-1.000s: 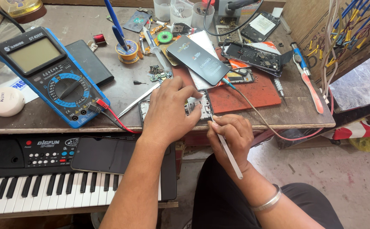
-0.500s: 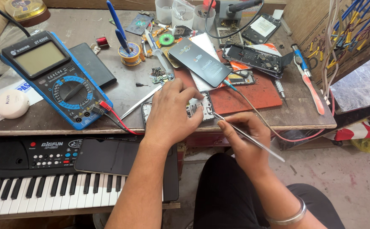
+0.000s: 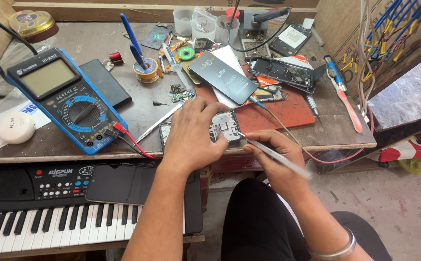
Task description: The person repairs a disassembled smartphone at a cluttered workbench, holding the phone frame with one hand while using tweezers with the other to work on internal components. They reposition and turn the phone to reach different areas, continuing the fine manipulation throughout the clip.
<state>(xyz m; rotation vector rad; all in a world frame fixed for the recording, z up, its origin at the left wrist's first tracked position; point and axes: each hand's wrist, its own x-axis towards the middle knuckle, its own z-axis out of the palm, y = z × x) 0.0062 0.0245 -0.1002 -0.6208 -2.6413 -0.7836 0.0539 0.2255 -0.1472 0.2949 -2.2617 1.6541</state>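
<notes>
This is a small electronics repair workshop, the kind that mends mobile phones. A worn, scuffed wooden workbench (image 3: 336, 130) is crowded with the trade's gear: a blue-cased digital multimeter (image 3: 65, 96) with red and black leads at the near left, a grey soldering station (image 3: 259, 19) at the far edge, a spool of solder wire (image 3: 146, 69), a red rubber work mat (image 3: 278, 113), and an opened black phone with bare circuitry (image 3: 283, 72) to the right. Bundles of coloured wires (image 3: 389, 34) hang against a wooden panel at the far right. A black electronic keyboard with white keys (image 3: 51, 212) sits below the bench, near left.
</notes>
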